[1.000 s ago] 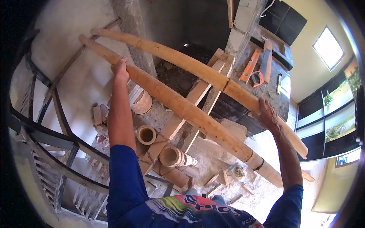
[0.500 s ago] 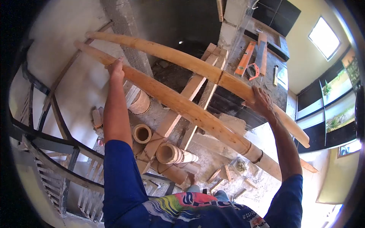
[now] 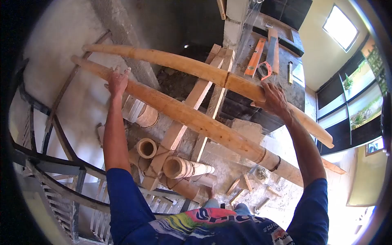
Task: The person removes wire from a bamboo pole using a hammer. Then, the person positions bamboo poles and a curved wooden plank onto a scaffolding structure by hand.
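Two long pale-brown bamboo poles lie side by side across wooden beams. My left hand (image 3: pixel 117 81) rests on the near bamboo pole (image 3: pixel 196 121) toward its far-left end, fingers spread and thumb apart. My right hand (image 3: pixel 274 99) is wrapped over the far bamboo pole (image 3: pixel 179 63), right of its dark node ring, with the thumb on the near side. The poles cross two squared timbers, a nearer timber (image 3: pixel 173 136) and another timber (image 3: pixel 215 104). The underside of both poles is hidden.
Hollow bamboo sections (image 3: pixel 175 167) stand below the poles. An orange spirit level (image 3: pixel 255 56) and a handsaw (image 3: pixel 266 70) lie on the dark counter (image 3: pixel 300 75). Dark metal railing (image 3: pixel 61 163) curves along the left. Wood offcuts (image 3: pixel 247 182) litter the floor.
My left hand has loosened, its fingers now spread over the near pole. My right hand remains on the far pole. The whole view has shifted slightly.
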{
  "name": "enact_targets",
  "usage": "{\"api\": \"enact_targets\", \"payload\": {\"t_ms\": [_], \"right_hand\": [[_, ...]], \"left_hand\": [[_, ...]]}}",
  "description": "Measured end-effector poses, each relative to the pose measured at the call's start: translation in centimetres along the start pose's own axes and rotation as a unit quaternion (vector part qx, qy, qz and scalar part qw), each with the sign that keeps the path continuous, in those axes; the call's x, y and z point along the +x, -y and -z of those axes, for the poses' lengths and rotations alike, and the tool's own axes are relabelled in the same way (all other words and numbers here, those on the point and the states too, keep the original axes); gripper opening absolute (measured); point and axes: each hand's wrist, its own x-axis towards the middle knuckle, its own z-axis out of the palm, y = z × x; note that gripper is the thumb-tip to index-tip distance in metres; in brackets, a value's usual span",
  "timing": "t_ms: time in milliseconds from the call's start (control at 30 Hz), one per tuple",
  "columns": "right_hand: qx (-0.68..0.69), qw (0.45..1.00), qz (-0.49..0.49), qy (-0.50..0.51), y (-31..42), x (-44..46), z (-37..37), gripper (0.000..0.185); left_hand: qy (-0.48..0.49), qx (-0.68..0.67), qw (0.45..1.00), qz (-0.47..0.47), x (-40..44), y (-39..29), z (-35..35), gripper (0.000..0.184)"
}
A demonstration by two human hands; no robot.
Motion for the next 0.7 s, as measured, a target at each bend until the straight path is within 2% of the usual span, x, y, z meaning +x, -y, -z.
{"api": "enact_targets", "payload": {"t_ms": [100, 167, 200, 267, 333, 467, 500, 533, 567, 600, 633, 667, 700], "right_hand": [[0.001, 0.999, 0.019, -0.030, 0.4, -0.1, 0.1, 0.095], [0.000, 0.999, 0.023, -0.030, 0.1, -0.3, 0.3, 0.093], [-0.001, 0.999, 0.031, -0.033, -0.1, -0.5, 0.4, 0.092], [-0.020, 0.998, 0.025, -0.052, -0.7, -1.5, 1.0, 0.087], [-0.024, 0.996, 0.023, -0.077, -0.7, -3.1, 2.7, 0.078], [-0.044, 0.992, -0.012, -0.121, -0.1, -8.1, 5.9, 0.072], [-0.052, 0.991, -0.033, -0.118, -0.5, -9.4, 6.4, 0.072], [-0.047, 0.987, -0.028, -0.151, -0.7, -11.3, 7.0, 0.071], [-0.048, 0.983, -0.029, -0.177, -0.7, -13.7, 7.6, 0.070], [-0.048, 0.977, -0.054, -0.199, -0.4, -16.0, 8.2, 0.068], [-0.050, 0.970, -0.077, -0.224, -0.1, -17.6, 8.9, 0.066], [-0.056, 0.964, -0.103, -0.238, 0.7, -19.8, 9.4, 0.066], [-0.061, 0.957, -0.123, -0.254, 1.8, -22.0, 10.0, 0.065]], "left_hand": [[0.005, 0.000, 1.000, -0.030, 0.6, 0.9, -0.6, 0.069], [-0.058, -0.071, 0.990, -0.103, 1.1, 1.6, -1.3, 0.062], [-0.046, -0.076, 0.990, -0.108, 0.9, 1.6, -1.7, 0.062], [-0.114, -0.009, 0.977, -0.181, -0.3, 0.4, 0.0, 0.059], [-0.098, -0.026, 0.975, -0.198, -1.2, -0.4, 0.6, 0.059], [-0.059, -0.054, 0.967, -0.241, -2.6, -1.1, 2.0, 0.060], [-0.036, -0.071, 0.967, -0.243, -2.4, -0.9, 1.7, 0.055], [-0.007, -0.091, 0.939, -0.331, -1.3, 0.5, 0.9, 0.045], [-0.107, 0.116, 0.817, -0.555, 2.0, 4.1, -0.7, 0.037], [0.015, -0.058, 0.910, -0.410, 0.5, 2.5, -0.3, 0.035], [-0.014, 0.052, 0.858, -0.511, 1.5, 2.7, 0.9, 0.034], [-0.047, 0.112, 0.849, -0.515, 1.6, 2.6, 1.6, 0.036], [-0.145, 0.244, 0.763, -0.580, 5.4, 5.6, 0.3, 0.038]]}}
